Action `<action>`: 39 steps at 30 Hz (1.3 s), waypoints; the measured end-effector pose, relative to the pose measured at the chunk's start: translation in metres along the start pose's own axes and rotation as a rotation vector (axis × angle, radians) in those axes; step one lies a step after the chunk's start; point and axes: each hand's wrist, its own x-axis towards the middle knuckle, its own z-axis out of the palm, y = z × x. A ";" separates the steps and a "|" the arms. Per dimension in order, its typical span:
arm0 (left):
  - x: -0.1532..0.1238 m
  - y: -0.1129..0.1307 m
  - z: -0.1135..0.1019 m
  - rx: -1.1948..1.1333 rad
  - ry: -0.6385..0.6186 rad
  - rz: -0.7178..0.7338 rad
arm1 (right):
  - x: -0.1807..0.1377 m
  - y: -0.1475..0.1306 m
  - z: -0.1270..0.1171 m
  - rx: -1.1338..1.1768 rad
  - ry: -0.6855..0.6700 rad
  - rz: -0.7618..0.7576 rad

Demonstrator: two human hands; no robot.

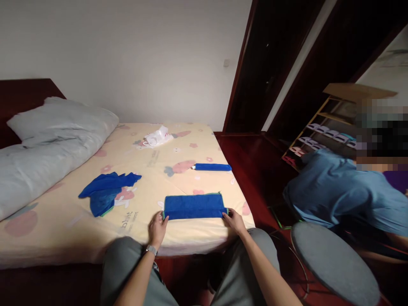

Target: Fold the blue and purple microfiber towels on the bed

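A blue towel [194, 205] with green edging lies flat on the bed in front of me, its near edge folded over into a strip. My left hand [157, 227] pinches the near left corner between thumb and fingers. At the near right corner, my right hand [234, 221] grips the same towel. Farther back, close to the bed's right edge, lies a second blue towel [213, 167] folded into a narrow strip with a small white tag at its left end. A third blue towel [108, 189] is crumpled to the left.
A white plastic bag [158, 136] sits toward the back of the bed [178, 238]. A grey quilt [60, 136] is heaped at left. On the right are a round grey stool [334, 263], a person in a blue shirt [344, 187] and a shoe rack [321, 114].
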 end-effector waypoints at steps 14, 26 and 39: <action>0.017 -0.004 -0.019 0.075 -0.204 -0.094 | -0.008 -0.013 -0.009 -0.420 -0.042 -0.047; -0.002 0.042 -0.025 0.368 0.052 0.481 | -0.023 -0.042 -0.006 -0.651 0.237 -0.248; -0.022 0.053 0.025 0.283 -0.363 0.735 | -0.047 -0.056 0.068 -0.562 -0.195 -0.729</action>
